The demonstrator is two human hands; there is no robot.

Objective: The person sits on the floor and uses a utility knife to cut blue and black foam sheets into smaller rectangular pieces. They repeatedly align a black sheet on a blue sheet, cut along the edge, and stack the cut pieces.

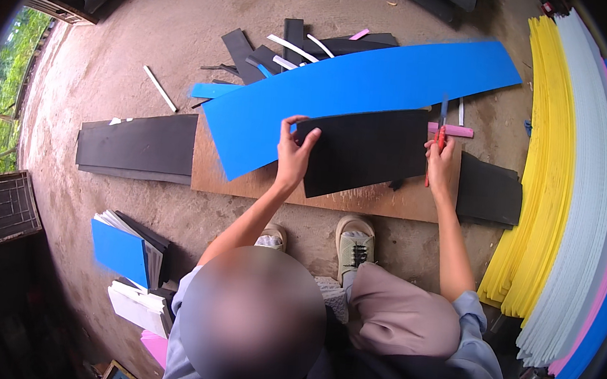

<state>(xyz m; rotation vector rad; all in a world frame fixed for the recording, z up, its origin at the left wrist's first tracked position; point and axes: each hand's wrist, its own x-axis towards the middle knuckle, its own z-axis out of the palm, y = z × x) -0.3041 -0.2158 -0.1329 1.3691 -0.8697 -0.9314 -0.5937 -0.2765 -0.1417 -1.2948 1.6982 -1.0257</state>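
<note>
My left hand (294,153) grips the left end of a black sheet (364,151), with the thumb on its top face and the fingers at its edge. The sheet is raised over a brown board (246,186) and its right edge is near my right hand (441,162). That hand is closed around what look like red-handled scissors (441,135), their blade pointing away from me and slightly blurred. Behind the black sheet lies a long curved blue sheet (371,80), partly covered by it. A pink strip (454,130) lies just beyond the scissors.
Black sheets (134,142) stick out under the board on both sides. Offcuts (239,54) are piled beyond the blue sheet. Tall stacks of yellow (546,175) and pale sheets (591,200) stand at the right. Blue (119,251) and white bundles (136,306) sit at the lower left.
</note>
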